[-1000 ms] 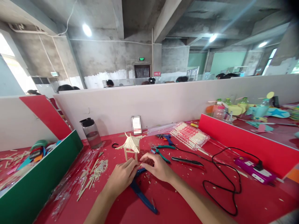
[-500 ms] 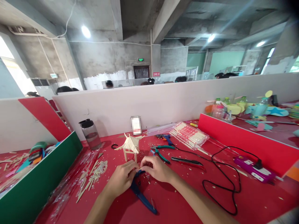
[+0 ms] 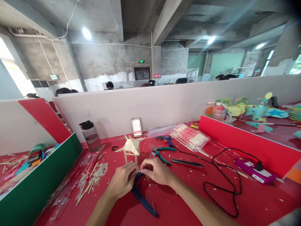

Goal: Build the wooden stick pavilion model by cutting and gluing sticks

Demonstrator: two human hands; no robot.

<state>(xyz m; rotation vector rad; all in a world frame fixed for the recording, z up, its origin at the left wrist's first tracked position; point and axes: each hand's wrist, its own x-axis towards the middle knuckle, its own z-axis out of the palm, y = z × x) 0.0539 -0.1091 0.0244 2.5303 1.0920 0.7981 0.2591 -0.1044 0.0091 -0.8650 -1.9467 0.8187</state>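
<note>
My left hand (image 3: 124, 179) and my right hand (image 3: 157, 172) meet fingertip to fingertip low over the red table. The fingers of both are pinched together; whatever lies between them is too small to make out. Right beneath the fingertips lies a blue-handled hand tool (image 3: 144, 201), its head partly hidden by my hands. Just beyond my fingers stands a small pavilion model (image 3: 131, 148) built of pale wooden sticks, with a pointed roof on thin legs. Neither hand visibly grips the model.
Teal-handled pliers (image 3: 164, 155), a black-and-red utility knife (image 3: 187, 163) and a blue glue gun (image 3: 168, 140) lie right of the model. A black cord runs to a purple power strip (image 3: 255, 171). Cut sticks (image 3: 95, 177) and a water bottle (image 3: 90, 136) are at left; bagged sticks (image 3: 188, 136) lie behind.
Both hands stay nearly in place, fingertips still together with only a slight shift. The model and the tools on the table have not moved.
</note>
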